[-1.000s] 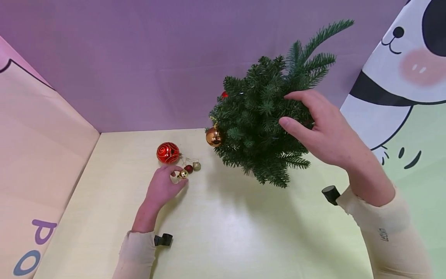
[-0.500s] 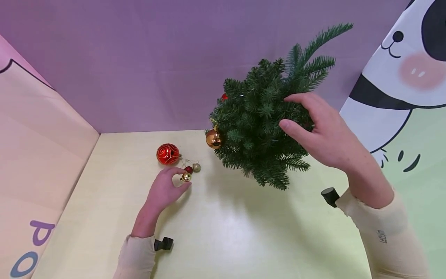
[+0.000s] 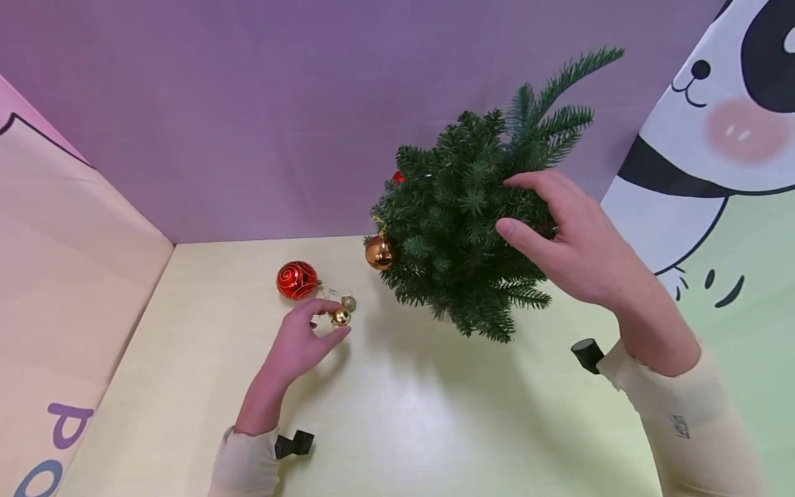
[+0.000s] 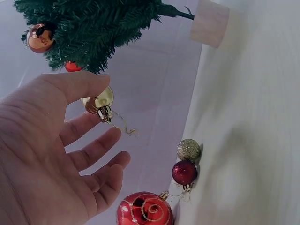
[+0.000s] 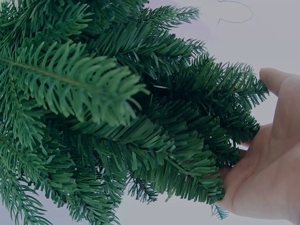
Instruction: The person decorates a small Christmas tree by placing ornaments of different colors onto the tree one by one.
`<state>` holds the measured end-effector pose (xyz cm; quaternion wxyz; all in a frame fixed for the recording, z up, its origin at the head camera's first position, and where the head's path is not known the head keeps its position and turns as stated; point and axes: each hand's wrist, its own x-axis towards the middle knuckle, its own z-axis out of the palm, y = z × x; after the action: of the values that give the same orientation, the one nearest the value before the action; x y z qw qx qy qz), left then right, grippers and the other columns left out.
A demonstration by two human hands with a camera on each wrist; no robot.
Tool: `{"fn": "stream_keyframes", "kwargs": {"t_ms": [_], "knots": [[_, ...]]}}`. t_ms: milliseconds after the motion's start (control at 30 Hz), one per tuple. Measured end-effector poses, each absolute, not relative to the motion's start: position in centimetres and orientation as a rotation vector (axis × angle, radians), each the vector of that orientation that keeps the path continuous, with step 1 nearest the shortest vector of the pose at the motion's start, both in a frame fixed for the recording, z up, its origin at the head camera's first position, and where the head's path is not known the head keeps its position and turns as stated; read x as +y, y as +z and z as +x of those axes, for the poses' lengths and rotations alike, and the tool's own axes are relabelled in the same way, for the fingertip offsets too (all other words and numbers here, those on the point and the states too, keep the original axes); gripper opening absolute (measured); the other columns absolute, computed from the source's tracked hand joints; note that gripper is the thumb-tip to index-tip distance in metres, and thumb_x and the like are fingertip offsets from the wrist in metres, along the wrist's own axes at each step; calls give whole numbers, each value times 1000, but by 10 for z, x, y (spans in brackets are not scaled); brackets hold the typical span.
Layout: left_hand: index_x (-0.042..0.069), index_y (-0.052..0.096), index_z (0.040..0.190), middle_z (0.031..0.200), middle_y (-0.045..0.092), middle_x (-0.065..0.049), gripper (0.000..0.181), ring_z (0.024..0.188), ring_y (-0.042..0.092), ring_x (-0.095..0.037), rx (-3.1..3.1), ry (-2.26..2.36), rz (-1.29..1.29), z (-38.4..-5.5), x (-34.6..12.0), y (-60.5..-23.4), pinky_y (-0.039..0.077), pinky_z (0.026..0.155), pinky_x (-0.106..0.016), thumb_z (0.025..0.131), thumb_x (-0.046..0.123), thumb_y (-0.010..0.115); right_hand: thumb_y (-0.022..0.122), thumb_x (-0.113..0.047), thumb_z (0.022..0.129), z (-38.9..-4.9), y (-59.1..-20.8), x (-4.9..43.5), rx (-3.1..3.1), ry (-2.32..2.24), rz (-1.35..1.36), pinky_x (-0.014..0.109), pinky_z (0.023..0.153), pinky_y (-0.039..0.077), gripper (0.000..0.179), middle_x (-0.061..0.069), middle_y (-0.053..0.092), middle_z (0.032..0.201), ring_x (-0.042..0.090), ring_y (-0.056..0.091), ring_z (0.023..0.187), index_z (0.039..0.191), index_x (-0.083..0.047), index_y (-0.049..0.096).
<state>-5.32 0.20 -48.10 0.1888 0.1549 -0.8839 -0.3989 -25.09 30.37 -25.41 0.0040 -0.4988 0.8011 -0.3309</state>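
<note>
My left hand (image 3: pixel 301 345) pinches a small shiny gold ball ornament (image 3: pixel 341 317) between thumb and index finger, above the table. In the left wrist view, the gold cap and string loop hang from this gold ball (image 4: pixel 107 96). Behind it lie a glittery gold ball (image 4: pixel 188 150), a dark red ball (image 4: pixel 184 172) and a large red ball with gold swirls (image 3: pixel 297 279). My right hand (image 3: pixel 577 241) is at the right side of the small Christmas tree (image 3: pixel 466 221), thumb and index finger apart against the branches. Foliage hides its other fingers.
A copper ball (image 3: pixel 378 252) hangs at the tree's left side, with a red ornament (image 3: pixel 398 177) behind it. The tree's pale round base (image 4: pixel 211 23) stands on the table (image 3: pixel 422 421). A purple backdrop (image 3: pixel 248 124) rises behind; printed panels flank both sides.
My left hand has lifted the gold ball slightly and carried it right, toward the tree. My right hand keeps its place by the branches.
</note>
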Motion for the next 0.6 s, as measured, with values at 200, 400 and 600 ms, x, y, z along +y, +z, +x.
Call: {"fn": "stream_keyframes", "kwargs": {"t_ms": [200, 400, 600], "knots": [[7, 67, 110, 104, 64, -2, 33, 97, 59, -21, -2458, -1158, 376, -54, 3, -475, 46, 79, -50, 80, 11, 80, 53, -38, 99, -252, -254, 304, 2516, -1042, -1560, 48, 94, 33, 51, 0, 43, 142, 20, 37, 130, 142, -12, 44], [8, 67, 111, 106, 64, -1, 33, 97, 59, -18, -2443, -1223, 356, -53, 7, -468, 47, 80, -49, 81, 11, 79, 53, -37, 99, -251, -255, 305, 2511, -1059, -1556, 47, 89, 33, 51, -1, 43, 142, 20, 39, 125, 143, -13, 44], [10, 68, 112, 101, 64, 2, 35, 94, 58, -16, -2415, -1186, 296, -52, 9, -458, 46, 77, -47, 79, 10, 80, 53, -38, 99, -251, -255, 305, 2503, -1066, -1558, 48, 88, 34, 51, -1, 42, 143, 21, 39, 125, 143, -16, 44]]}}
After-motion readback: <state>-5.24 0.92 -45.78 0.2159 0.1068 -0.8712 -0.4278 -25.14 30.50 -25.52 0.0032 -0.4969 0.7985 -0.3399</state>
